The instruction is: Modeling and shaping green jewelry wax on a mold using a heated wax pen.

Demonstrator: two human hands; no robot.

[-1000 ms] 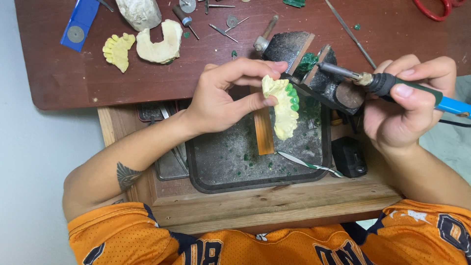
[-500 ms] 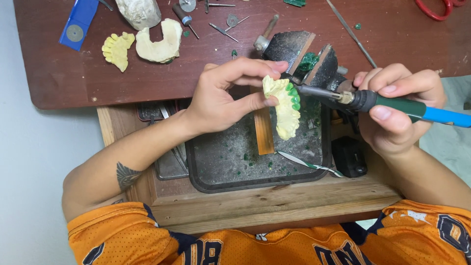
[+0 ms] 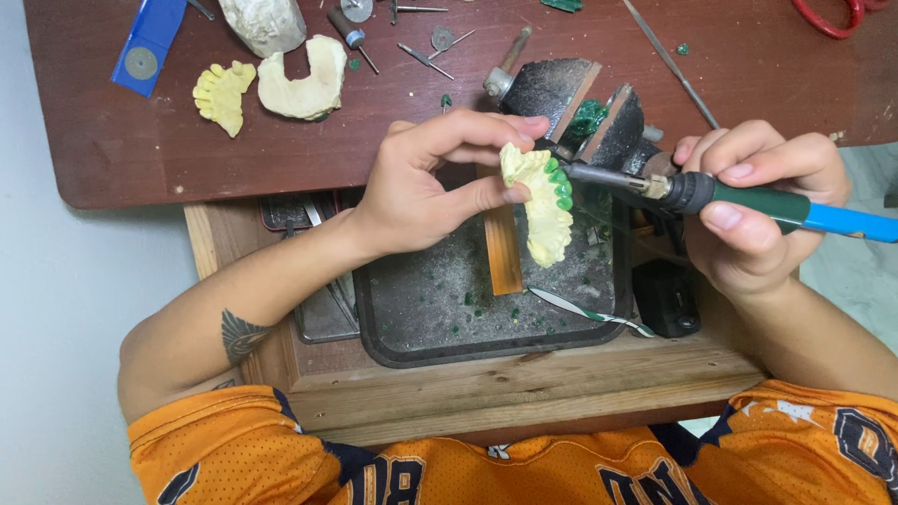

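Left hand (image 3: 421,187) fingers pinch pale yellow plaster dental cast (image 3: 541,210) over dark tray (image 3: 393,309); right hand (image 3: 758,210) grips green-handled heated tool (image 3: 711,194), tip at cast's green wax edge; vise (image 3: 580,108) crowds close behind.

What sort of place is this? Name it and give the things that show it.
Most likely a dental technician's workbench. The left hand holds a yellow plaster tooth cast with green wax on its teeth, the right hand puts a heated wax tool to it, and more casts and small burs lie about.

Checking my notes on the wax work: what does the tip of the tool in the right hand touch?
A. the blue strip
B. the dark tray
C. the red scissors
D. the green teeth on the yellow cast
D: the tool in the right hand meets the green teeth on the yellow cast, which the left hand holds.
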